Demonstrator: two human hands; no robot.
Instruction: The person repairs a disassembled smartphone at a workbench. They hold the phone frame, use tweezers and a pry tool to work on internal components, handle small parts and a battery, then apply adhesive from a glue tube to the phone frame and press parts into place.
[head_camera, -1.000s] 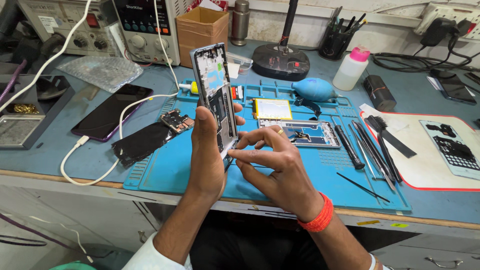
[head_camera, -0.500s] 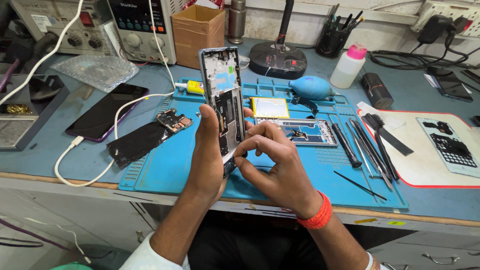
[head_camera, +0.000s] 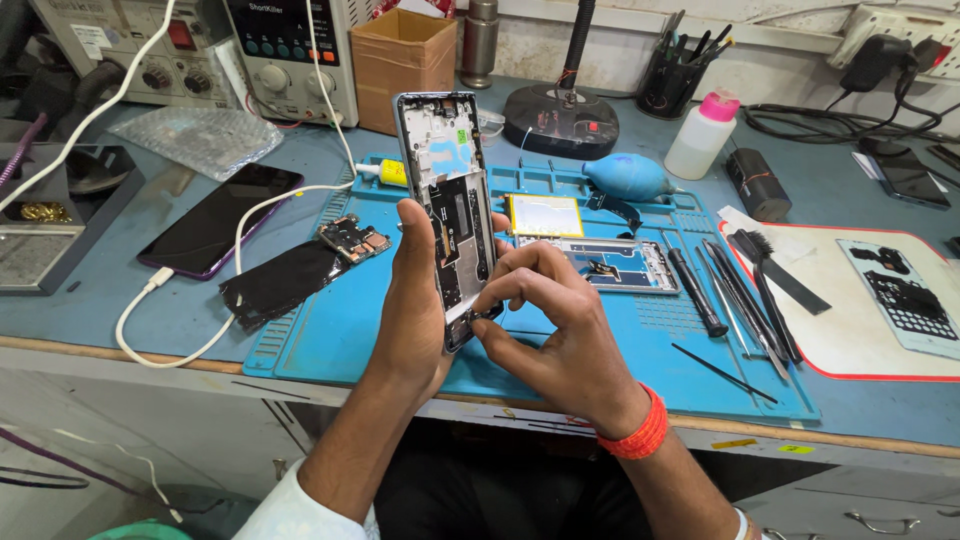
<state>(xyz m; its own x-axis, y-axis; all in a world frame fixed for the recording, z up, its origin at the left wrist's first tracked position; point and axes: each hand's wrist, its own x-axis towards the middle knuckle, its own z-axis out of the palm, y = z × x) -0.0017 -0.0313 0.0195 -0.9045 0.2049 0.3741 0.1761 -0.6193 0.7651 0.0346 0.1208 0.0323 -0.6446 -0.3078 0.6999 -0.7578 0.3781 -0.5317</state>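
Slightly lower now, the opened phone (head_camera: 452, 210) stands upright at frame centre, above the blue mat (head_camera: 400, 330). Left hand (head_camera: 420, 300) is wrapped shut around its edge. Right hand (head_camera: 555, 320) pinches at the phone's bottom end, fingertips (head_camera: 492, 305) closed on something too small to tell. Looks like part-fitting; next needs a fine, steady pinch.
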